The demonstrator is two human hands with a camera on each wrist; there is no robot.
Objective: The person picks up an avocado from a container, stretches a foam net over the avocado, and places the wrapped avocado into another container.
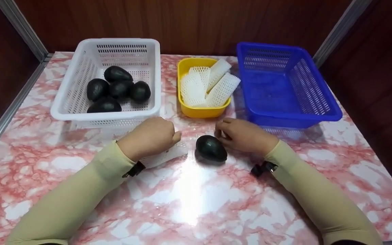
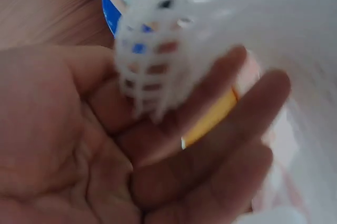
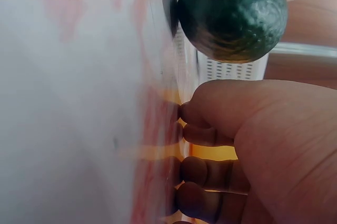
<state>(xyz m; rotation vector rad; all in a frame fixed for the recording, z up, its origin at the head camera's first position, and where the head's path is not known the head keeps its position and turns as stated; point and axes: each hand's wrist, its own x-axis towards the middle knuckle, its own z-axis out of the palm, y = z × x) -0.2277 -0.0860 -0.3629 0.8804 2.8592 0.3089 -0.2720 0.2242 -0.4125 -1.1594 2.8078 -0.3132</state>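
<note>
A dark green avocado [image 1: 211, 148] lies on its side on the table between the two hands. My left hand [image 1: 153, 136] pinches a white foam net sleeve [image 1: 168, 154] by its edge; in the left wrist view the mesh [image 2: 150, 69] is held near the thumb and index finger, the other fingers extended. Just right of the avocado, my right hand [image 1: 245, 136] rests with its fingertips on the table, fingers loosely bent and holding nothing. In the right wrist view the avocado [image 3: 237, 13] shows its stem end, apart from the thumb.
A white basket [image 1: 105, 116] with several avocados stands back left. In the middle a yellow tub [image 1: 202, 112] holds several foam net sleeves [image 1: 223, 90]. A blue basket [image 1: 284, 117] stands back right. The tabletop [image 1: 168, 211] is glossy and red-and-white marbled, with wooden panels behind.
</note>
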